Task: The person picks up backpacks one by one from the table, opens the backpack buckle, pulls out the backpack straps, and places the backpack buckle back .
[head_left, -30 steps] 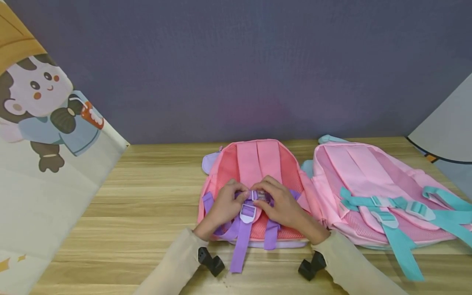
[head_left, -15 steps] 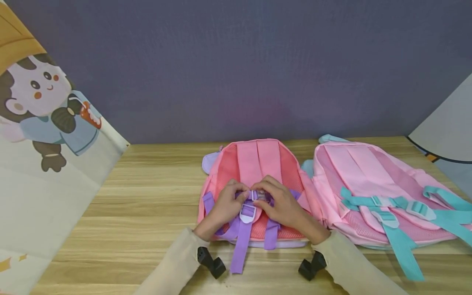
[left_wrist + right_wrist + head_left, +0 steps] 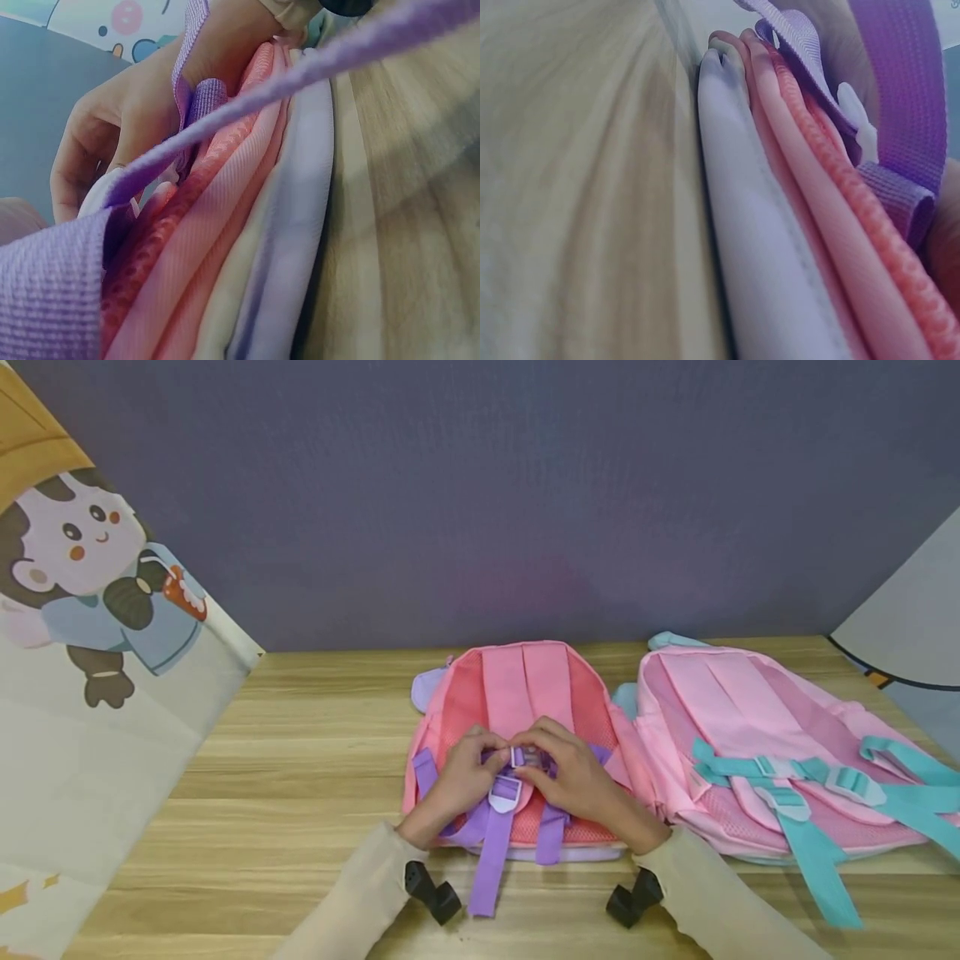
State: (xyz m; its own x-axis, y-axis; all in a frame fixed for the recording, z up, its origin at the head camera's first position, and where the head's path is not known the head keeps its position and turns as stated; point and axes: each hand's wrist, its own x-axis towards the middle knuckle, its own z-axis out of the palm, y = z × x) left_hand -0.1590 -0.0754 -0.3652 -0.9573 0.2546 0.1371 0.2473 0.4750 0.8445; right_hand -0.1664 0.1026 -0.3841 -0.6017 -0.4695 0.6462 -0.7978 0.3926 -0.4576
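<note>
A coral-pink backpack [image 3: 551,672] lies with its back panel up on the wooden table. At its middle both hands meet over a small pale buckle [image 3: 517,757] on a purple chest strap. My left hand [image 3: 465,774] pinches the buckle's left end between thumb and index finger. On the other side, my right hand [image 3: 572,774] pinches the right end, its fingers partly covering it. Just below sits a white strap adjuster [image 3: 505,794], from which a purple webbing tail [image 3: 491,868] hangs over the bag's lower edge. Webbing hides much of the left hand [image 3: 139,112] in the left wrist view.
To the right, against the coral bag, lies a light pink backpack [image 3: 750,693] with turquoise straps [image 3: 813,860] spread over it. A dark partition [image 3: 480,502] rises behind the table [image 3: 300,735]. A cartoon-printed panel [image 3: 150,760] stands at the left.
Both hands stay at the buckle with almost no movement. The bags keep their places.
</note>
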